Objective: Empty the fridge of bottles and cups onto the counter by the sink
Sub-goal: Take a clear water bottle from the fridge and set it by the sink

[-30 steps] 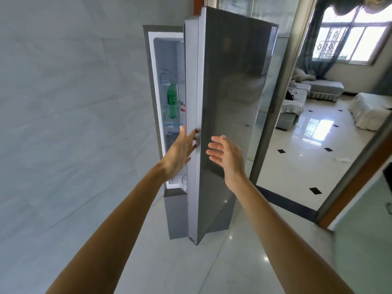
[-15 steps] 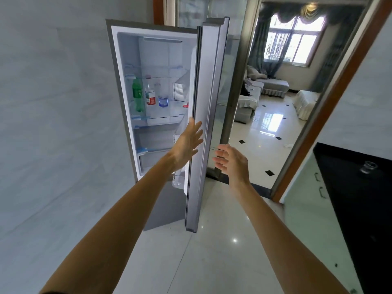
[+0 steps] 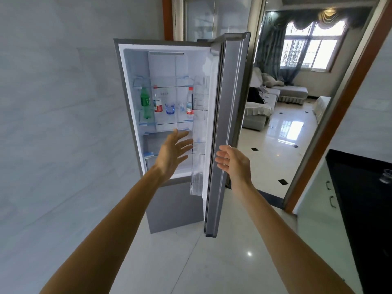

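Fridge door [image 3: 228,124]: brushed grey metal, satin sheen. Fridge interior [image 3: 161,66]: smooth white plastic, with clear glass shelves [image 3: 169,123]. Bottles [image 3: 157,100]: transparent plastic, one green [image 3: 145,102]. Floor [image 3: 191,262]: glossy polished tile. Desk [image 3: 364,198]: glossy black. Door frame [image 3: 339,115]: varnished wood.

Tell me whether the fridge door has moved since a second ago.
Yes. The fridge door has swung wider open, away from the fridge cabinet, uncovering the whole bottle shelf.

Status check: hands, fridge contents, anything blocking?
Left hand and right hand open, empty. Fridge door open. Bottles and cups untouched on shelf. Nothing in the way.
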